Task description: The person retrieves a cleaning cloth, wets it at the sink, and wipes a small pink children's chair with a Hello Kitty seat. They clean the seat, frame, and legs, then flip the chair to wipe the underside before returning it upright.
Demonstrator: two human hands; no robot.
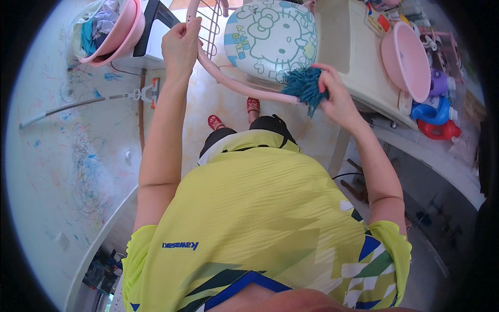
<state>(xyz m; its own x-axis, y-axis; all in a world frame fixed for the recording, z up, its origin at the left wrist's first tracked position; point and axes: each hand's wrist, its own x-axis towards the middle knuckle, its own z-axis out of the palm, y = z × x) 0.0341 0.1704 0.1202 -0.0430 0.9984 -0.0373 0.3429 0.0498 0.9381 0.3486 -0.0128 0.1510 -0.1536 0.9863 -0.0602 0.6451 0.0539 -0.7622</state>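
Note:
My left hand [181,48] is closed around a pink metal tube [234,84] that curves towards me. The tube seems to belong to a chair-like frame with a round padded seat [273,39] printed with a cartoon cat. A wire rack [210,25] sits beside the seat, near my left hand. In my right hand [333,91] is a teal shaggy cleaning cloth [304,85], bunched up and touching the tube's right-hand stretch. The cloth hides that end of the tube and overlaps the seat's near edge.
Right of the seat stands a pale laundry sink [333,35] with a washboard slope. A pink basin [405,62] and detergent bottles [432,109] sit along it. At left are stacked pink basins [117,35] with clothes, and a mop pole [78,105] against the scribbled wall.

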